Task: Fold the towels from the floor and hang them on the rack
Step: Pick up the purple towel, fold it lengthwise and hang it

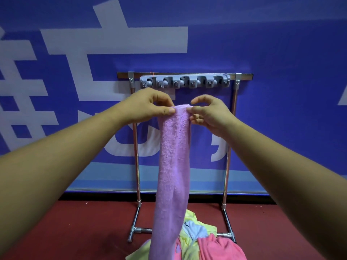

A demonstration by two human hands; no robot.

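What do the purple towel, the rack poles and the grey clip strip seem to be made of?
Purple towel: likely terry cloth, matt; its surface is fuzzy and it hangs limp. Rack poles: probably polished or chromed metal; they shine with bright reflections. Grey clip strip: seemingly moulded plastic, matt, of even colour.

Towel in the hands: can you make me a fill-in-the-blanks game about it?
The left hand and right hand pinch the top of a ____ towel.
More towels lie in a pile on the red ____.
The wall behind the metal rack is ____.
Missing words: purple, floor, blue.
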